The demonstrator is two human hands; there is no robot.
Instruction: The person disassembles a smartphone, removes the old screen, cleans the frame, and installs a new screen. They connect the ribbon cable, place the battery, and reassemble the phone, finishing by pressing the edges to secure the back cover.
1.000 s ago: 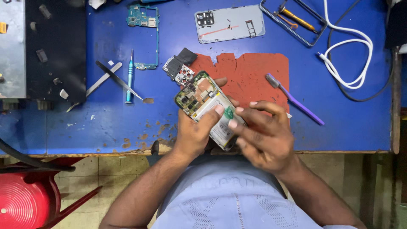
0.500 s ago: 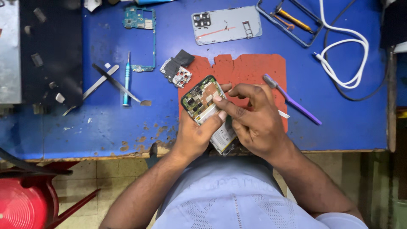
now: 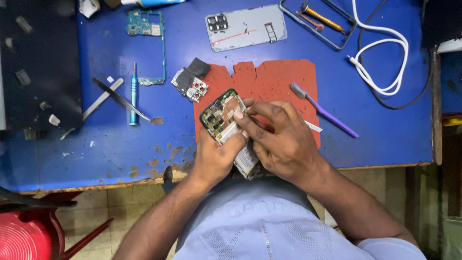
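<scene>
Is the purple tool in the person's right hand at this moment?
No, the purple tool lies on the blue table, while the right hand touches the opened phone.

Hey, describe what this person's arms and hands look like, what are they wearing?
Both hands, left hand and right hand, are bare: no gloves, rings or watch visible. The forearms are uncovered too. The person wears a light blue short-sleeved shirt with a finely textured weave.

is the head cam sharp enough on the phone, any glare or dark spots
Head view: the opened phone held by the left hand and touched by the right hand is fairly sharp, its tiny parts too small to make out; light is even, without strong glare; the black mat at left is dim.
</scene>
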